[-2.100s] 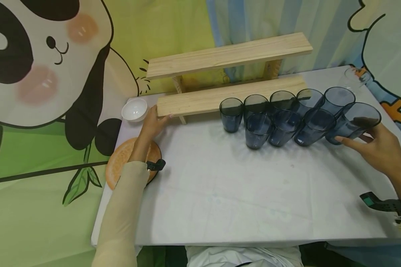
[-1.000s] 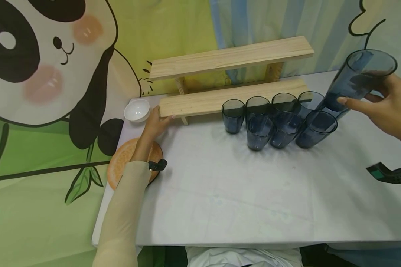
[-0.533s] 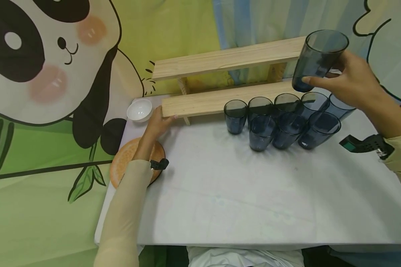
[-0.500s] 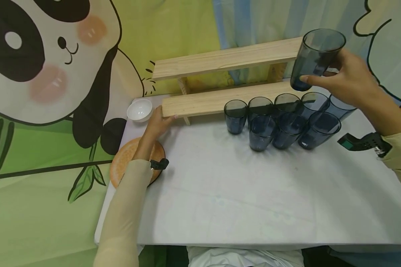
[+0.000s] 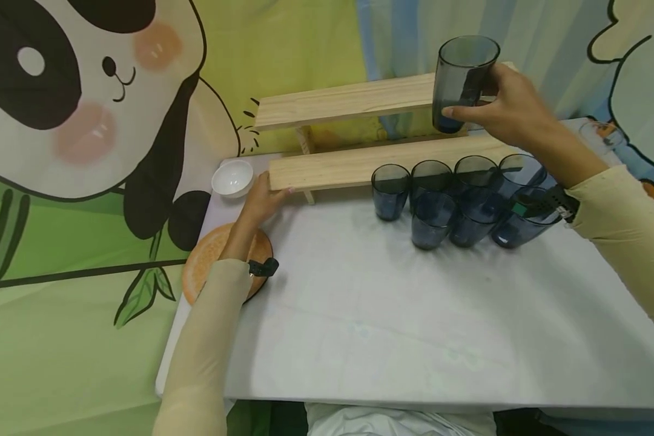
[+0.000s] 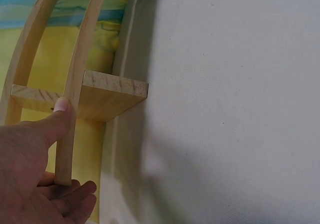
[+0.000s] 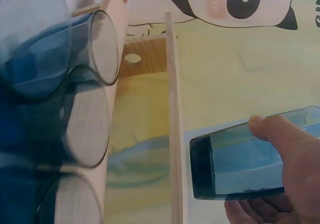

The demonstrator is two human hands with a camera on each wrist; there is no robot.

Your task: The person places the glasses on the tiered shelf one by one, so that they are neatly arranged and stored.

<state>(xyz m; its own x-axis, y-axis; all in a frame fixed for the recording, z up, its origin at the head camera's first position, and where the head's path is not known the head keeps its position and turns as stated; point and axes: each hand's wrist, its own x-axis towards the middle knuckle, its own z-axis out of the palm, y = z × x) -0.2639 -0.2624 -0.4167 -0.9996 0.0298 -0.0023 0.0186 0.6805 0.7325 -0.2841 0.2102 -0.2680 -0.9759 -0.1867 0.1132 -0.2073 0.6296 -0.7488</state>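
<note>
My right hand [image 5: 515,112] grips a blue-tinted drinking glass [image 5: 463,79], upright and raised by the right part of the upper board of a two-tier wooden shelf [image 5: 349,101]. In the right wrist view, the thumb lies along one side of the glass [image 7: 240,159] and the fingers are on the other, with the base just off the board's edge. My left hand [image 5: 260,200] holds the left end of the lower board [image 5: 327,169]; the left wrist view has the thumb on the board [image 6: 75,114] and fingers curled by its end. Several matching glasses [image 5: 433,218] stand in two rows before the shelf.
A white bowl [image 5: 232,178] sits left of the shelf. An orange round plate-like piece [image 5: 204,257] lies partly under my left forearm. A clear glass object [image 5: 602,136] stands at the back right corner of the white table [image 5: 370,339]. A printed curtain hangs behind.
My right hand has lifted a glass from the right end of the front row and carried it up and left to the upper board. My left hand stays on the lower board.
</note>
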